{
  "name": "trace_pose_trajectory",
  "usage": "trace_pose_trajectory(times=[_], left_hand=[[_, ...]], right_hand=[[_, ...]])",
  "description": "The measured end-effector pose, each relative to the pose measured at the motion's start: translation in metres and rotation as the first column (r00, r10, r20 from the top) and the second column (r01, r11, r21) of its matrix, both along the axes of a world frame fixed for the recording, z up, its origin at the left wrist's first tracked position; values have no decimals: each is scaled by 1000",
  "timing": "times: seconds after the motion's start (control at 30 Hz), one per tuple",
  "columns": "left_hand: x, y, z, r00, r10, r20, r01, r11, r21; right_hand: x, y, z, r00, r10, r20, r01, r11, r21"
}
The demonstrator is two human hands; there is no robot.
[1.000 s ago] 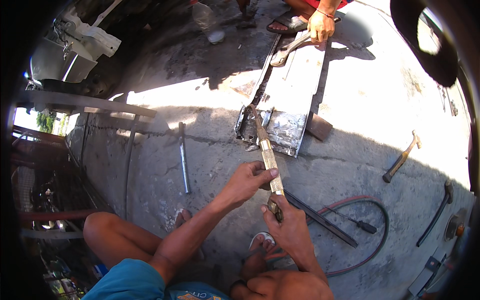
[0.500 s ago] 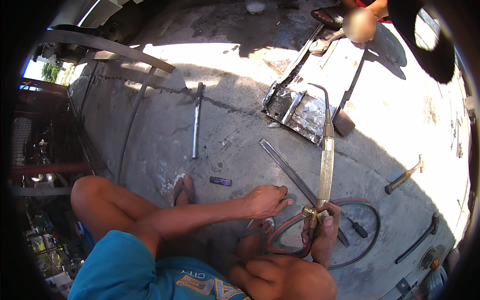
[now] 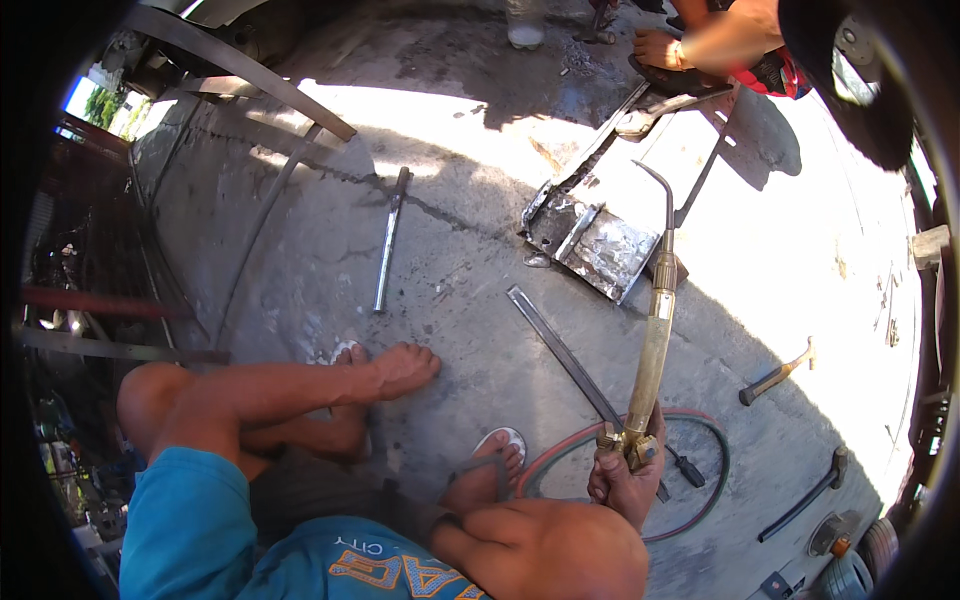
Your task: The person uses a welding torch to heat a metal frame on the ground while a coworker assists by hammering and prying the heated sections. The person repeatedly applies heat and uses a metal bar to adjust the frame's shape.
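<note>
My right hand grips a brass gas torch near its valves. The torch stands tip upward, its thin curved nozzle pointing at the far side. Red and green hoses loop on the concrete beside that hand. My left hand is closed, low over the floor by my left foot; whatever is in its fingers is hidden. Past the torch lies a worn metal panel with a burnt, scraped near end. A long flat metal bar and a black-handled screwdriver rest near the torch.
A steel pipe lies ahead on the left. Two hammers, one wooden-handled and one dark-handled, lie at the right. Another person's sandalled foot is beside the panel's far end. A metal frame stands at the left.
My left hand has moved left and down to where a small dark rectangular object lay; that object no longer shows. My right hand still holds the torch, slightly lower.
</note>
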State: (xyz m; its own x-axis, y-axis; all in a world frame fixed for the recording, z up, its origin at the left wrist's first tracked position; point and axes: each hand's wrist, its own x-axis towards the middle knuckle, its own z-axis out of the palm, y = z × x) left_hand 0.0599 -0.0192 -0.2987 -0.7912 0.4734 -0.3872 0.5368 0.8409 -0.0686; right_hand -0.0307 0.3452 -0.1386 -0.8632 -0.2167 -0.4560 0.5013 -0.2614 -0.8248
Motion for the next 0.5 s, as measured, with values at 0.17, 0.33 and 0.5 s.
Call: trace_pose_trajectory(times=[0.17,0.33,0.5], left_hand=[[25,-5,-40,987,120,-110,-121,993,-4],[-19,26,38,808,518,282,-579,786,215],[-56,19,70,585,719,375,-807,471,355]], right_hand=[[-3,-10,-15,990,80,113,-78,997,-26],[1,-15,-44,969,197,147,-193,980,-46],[3,-38,-42,949,266,168,-258,964,-70]])
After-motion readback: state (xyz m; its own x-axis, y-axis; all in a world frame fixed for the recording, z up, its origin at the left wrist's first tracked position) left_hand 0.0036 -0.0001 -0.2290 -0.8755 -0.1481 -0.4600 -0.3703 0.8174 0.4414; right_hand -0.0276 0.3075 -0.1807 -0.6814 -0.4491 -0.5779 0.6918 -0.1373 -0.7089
